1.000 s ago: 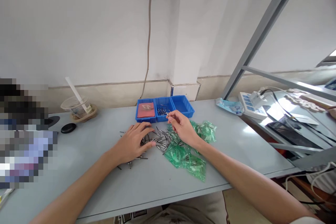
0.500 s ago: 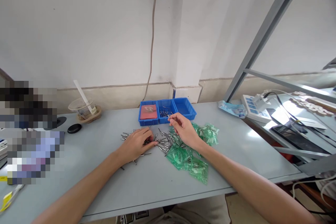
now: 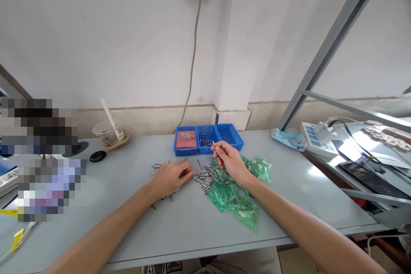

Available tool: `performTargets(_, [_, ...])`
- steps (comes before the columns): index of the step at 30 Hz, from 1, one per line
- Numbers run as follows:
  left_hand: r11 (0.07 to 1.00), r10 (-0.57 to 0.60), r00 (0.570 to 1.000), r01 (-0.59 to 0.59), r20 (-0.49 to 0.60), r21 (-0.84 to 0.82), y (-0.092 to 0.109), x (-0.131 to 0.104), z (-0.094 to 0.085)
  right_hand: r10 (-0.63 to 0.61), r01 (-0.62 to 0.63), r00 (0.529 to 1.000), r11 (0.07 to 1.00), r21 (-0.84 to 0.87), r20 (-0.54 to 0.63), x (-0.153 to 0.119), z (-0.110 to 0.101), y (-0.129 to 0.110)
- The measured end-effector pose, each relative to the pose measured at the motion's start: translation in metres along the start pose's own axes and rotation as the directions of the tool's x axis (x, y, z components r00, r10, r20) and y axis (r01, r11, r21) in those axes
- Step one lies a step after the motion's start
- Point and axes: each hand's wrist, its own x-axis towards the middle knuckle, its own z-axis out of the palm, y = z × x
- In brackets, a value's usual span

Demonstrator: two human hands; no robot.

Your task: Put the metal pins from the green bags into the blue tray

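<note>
My left hand rests low over the left part of a loose pile of slim metal pins, fingers curled together and thumb pointing right. What lies under its fingertips is hidden. My right hand is raised at the front edge of the middle blue bin, thumb and forefinger pinched on a thin metal pin. Several more pins lie inside that bin. Green plastic bags holding small pale pieces spread beneath and beside my right wrist.
The left blue bin holds a red packet; a right blue bin adjoins. A lidded cup and black round object stand left. A light-blue packet, power strip and metal frame are right.
The whole view has shifted slightly. My right hand stays pinched by the middle bin, its fingers turned a little. My left hand remains over the pins, its fingers drawn closer together.
</note>
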Motion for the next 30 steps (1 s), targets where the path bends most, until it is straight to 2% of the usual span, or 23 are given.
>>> performTargets(10, [0.999,0.022,0.992,-0.018,-0.123,0.033,-0.002,-0.001,0.004,-0.04,0.04,0.999,0.996,-0.081,0.001,0.0,0.001,0.004])
performTargets(19, [0.999,-0.024,0.991,0.027,-0.134,0.019,0.0,-0.002,0.0,-0.057,0.054,0.998,0.985,-0.164,-0.014,-0.004,0.002,0.001])
performTargets(25, [0.999,-0.039,0.988,0.043,-0.149,0.018,0.0,-0.001,0.002,-0.205,0.177,0.977,0.93,-0.322,-0.055,-0.009,0.001,-0.006])
performTargets(28, [0.999,-0.031,0.988,0.033,-0.152,0.011,-0.004,-0.001,0.003,-0.222,0.196,0.974,0.926,-0.323,-0.045,-0.009,0.001,-0.008])
performTargets(30, [1.0,-0.03,0.988,0.03,-0.152,0.0,-0.007,0.0,0.003,-0.187,0.17,0.982,0.945,-0.279,-0.036,-0.008,0.001,-0.008])
